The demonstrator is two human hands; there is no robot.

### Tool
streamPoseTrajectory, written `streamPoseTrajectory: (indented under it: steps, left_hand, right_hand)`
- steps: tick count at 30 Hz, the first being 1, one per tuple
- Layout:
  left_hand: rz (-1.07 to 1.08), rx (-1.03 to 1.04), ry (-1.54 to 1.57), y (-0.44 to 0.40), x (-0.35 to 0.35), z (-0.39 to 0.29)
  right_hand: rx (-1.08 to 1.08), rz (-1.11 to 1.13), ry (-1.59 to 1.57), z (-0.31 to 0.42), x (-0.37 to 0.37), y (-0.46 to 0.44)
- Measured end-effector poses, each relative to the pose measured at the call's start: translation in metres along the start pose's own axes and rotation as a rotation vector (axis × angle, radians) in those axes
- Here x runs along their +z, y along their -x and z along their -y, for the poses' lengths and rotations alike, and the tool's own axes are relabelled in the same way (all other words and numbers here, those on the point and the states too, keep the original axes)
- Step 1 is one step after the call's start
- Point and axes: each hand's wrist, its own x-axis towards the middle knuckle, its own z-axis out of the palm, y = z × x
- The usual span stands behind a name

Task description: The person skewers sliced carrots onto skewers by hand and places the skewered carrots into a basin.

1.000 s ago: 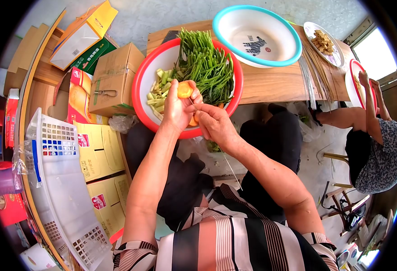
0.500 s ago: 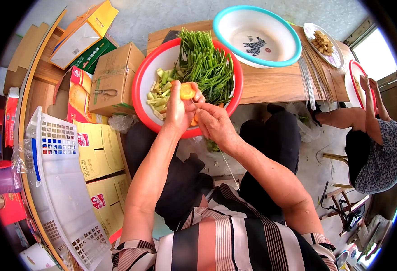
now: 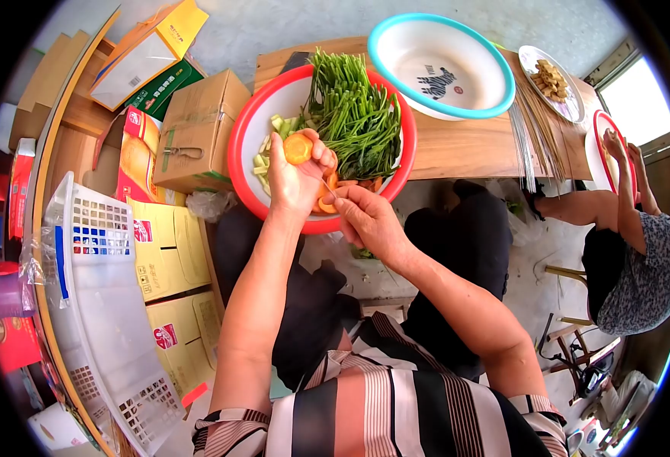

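An orange carrot slice (image 3: pixel 298 148) rests in my left hand (image 3: pixel 295 179), between the thumb and the loosely curled fingers. My right hand (image 3: pixel 367 221) is closed just right of it, pinching a thin skewer that points towards the left palm. Both hands are over the near side of a red-rimmed basin (image 3: pixel 237 141). Inside the basin lie long green stalks (image 3: pixel 354 122), pale green cut pieces (image 3: pixel 261 161) on the left and more orange slices (image 3: pixel 331 183) near my fingers. Whether the skewer's tip touches anything is hidden by the fingers.
Right of the basin, a blue-rimmed bowl (image 3: pixel 442 68), bundled skewers (image 3: pixel 537 133) and a plate of brown food (image 3: pixel 552 80) are on the wooden table (image 3: pixel 457 148). A white plastic basket (image 3: pixel 102 305) and cartons (image 3: pixel 169 251) stand left. Another person (image 3: pixel 640 259) sits at far right.
The fingers of my left hand have opened somewhat and show more of the palm and the carrot slice. My right hand's skewer has tilted. The whole view has shifted slightly.
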Motion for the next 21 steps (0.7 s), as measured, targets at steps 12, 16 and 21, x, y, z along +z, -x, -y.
streamPoseTrajectory:
  steps: [12,16,21]
  left_hand:
    - [-0.024,-0.023,-0.173,0.010,0.014,0.029]
    - [-0.085,-0.084,-0.198,0.008,0.019,0.022]
    - [-0.199,0.081,-0.381,-0.012,-0.022,-0.004]
  right_hand:
    - [-0.085,-0.046,-0.167,-0.005,-0.004,-0.020]
    - [-0.025,-0.064,-0.180,0.003,-0.007,-0.017]
    - [-0.095,-0.200,-0.142,0.019,-0.031,-0.010]
